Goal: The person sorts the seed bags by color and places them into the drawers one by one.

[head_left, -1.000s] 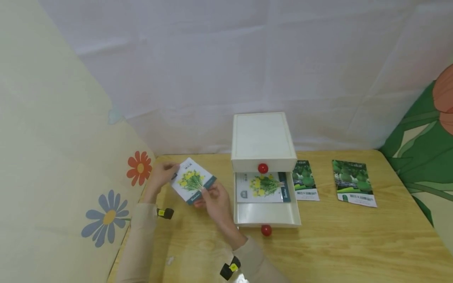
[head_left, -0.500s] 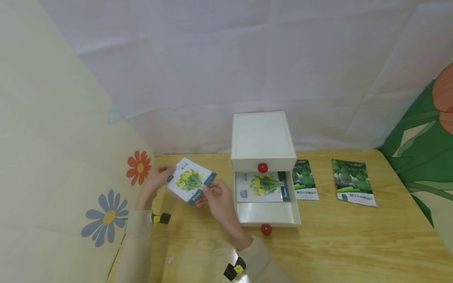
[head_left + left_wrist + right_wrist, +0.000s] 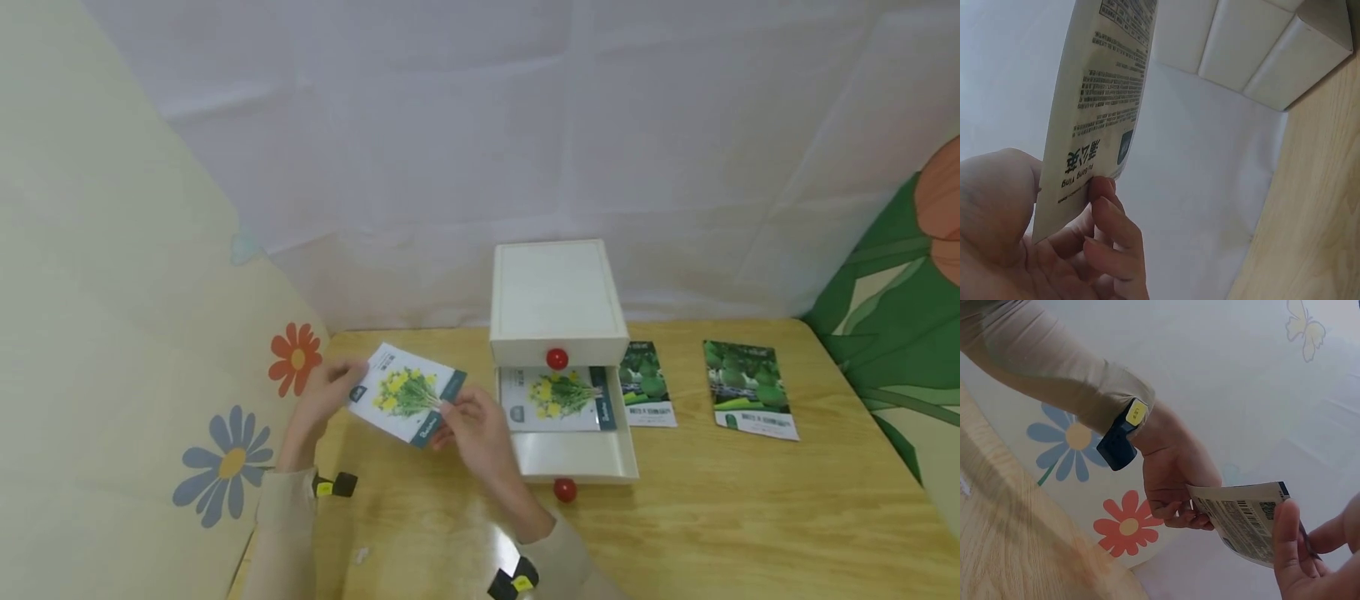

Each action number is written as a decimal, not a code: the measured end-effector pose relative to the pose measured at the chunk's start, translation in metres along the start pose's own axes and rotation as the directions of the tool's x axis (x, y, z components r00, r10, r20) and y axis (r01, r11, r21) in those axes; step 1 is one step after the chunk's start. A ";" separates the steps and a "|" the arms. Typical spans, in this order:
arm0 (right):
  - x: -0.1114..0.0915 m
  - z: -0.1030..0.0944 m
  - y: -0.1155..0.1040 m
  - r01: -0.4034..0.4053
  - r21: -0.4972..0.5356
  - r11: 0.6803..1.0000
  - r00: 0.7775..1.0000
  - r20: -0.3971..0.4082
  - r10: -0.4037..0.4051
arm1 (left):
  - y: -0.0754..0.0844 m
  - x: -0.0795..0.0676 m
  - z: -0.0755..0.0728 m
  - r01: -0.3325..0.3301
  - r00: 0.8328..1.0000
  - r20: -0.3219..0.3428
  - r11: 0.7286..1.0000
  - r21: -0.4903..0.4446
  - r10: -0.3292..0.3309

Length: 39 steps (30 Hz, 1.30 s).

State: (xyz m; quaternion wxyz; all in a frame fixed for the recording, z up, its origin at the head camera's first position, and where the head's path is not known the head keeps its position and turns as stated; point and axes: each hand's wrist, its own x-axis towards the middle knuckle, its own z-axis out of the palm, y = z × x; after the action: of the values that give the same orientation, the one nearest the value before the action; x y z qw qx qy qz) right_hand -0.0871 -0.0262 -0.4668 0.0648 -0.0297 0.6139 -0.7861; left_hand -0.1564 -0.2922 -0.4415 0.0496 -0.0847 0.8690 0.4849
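Note:
A white seed packet with yellow flowers and a dark teal band is held above the left part of the table. My left hand pinches its left end between thumb and fingers. At the banded end, my right hand grips it. The packet's printed back shows in the left wrist view, slightly bowed. To the right, a white drawer cabinet has its lower drawer pulled out. Inside that drawer lies a like seed packet, face up.
Two green seed packets lie on the table to the right. One packet is partly behind the cabinet, the other packet farther right. Red knobs stick out from the upper drawer and the lower one. Cloth-covered walls stand at the back and sides.
Both hands have shifted slightly toward the near side, with the packet between them turning a little clockwise. The left hand has also drawn left. Cabinet and drawer stay put.

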 end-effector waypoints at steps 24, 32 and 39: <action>-0.017 -0.027 -0.010 0.008 -0.022 1.000 0.998 0.063 -0.006 | 0.001 -0.039 0.005 -0.059 0.998 -0.034 0.998 0.019 0.059; -0.020 -0.036 -0.014 0.011 -0.063 0.998 0.997 0.075 -0.006 | -0.001 -0.046 0.008 -0.086 0.996 -0.011 0.995 -0.050 0.086; -0.023 -0.048 -0.019 0.030 -0.105 0.994 0.998 0.060 -0.024 | 0.002 -0.055 0.016 -0.066 0.998 0.004 0.996 -0.063 0.067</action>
State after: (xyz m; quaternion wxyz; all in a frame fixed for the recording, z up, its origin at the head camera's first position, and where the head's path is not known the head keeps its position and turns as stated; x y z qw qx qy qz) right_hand -0.0716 0.0272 -0.4593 0.0702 -0.0644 0.6520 -0.7522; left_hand -0.1027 -0.2721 -0.4387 0.0334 -0.0556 0.8555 0.5138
